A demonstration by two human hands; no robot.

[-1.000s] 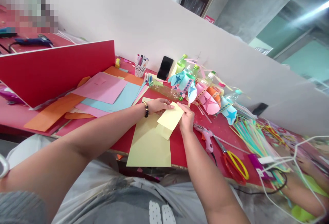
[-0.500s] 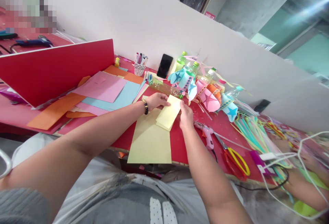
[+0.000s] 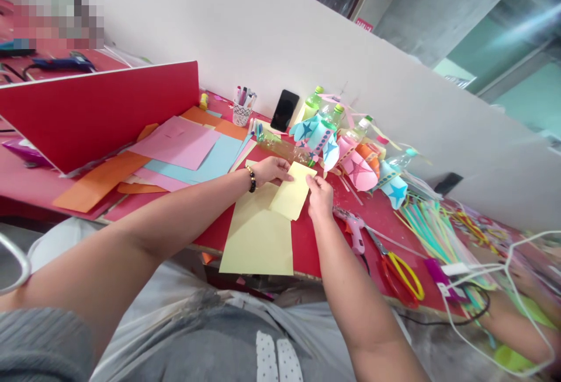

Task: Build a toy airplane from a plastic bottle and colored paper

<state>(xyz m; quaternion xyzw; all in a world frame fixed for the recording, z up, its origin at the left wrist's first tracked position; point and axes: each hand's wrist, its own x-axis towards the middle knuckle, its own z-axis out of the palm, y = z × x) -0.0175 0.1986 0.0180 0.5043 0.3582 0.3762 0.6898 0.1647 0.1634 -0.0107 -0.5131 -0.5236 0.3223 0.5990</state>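
A: Grip?
B: L hand [image 3: 272, 172] & R hand [image 3: 320, 196] pinch sm. yellow paper [image 3: 293, 190], partly over lg. yellow sheet [image 3: 258, 240].
A: Step?
B: Prob. aligning edges; next calls for steady pinch.

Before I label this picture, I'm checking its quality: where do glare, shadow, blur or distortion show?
In the head view, glare streaks from the ceiling light, upper right; in the head view, shadow dulls the upper part of the large yellow sheet, while the small yellow paper looks bright; in the head view, the far-right edge is smeared and the wall slants.
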